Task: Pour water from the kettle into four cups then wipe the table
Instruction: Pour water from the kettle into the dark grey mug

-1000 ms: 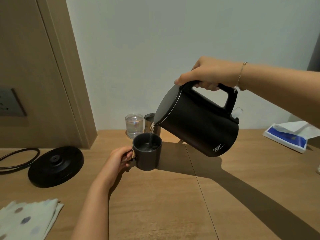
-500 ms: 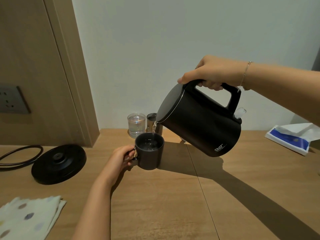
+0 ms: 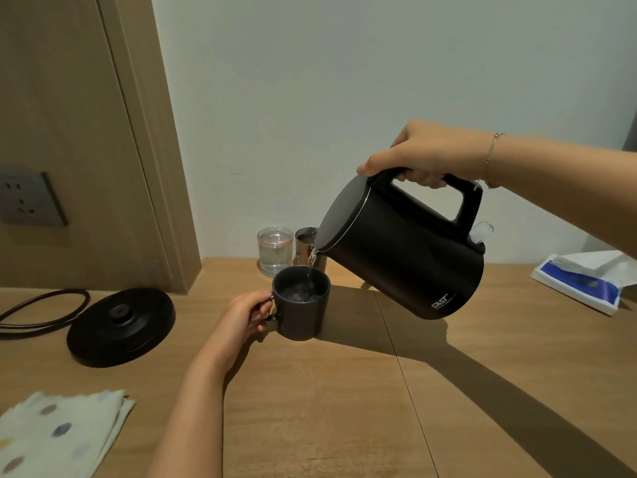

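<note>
Right hand (image 3: 427,157) wrapped round handle, kettle (image 3: 403,253) tilted spout-down just above dark mug (image 3: 301,312), thin stream falling in. Left hand (image 3: 246,313) pinching mug handle, mug resting on bench (image 3: 379,408).

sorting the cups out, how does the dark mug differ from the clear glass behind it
The dark mug is opaque with a side handle; the clear glass is transparent and handleless. The left hand grips the mug while the kettle pours into it; the glass stands untouched by the wall. Both stand upright and hold water.
</note>
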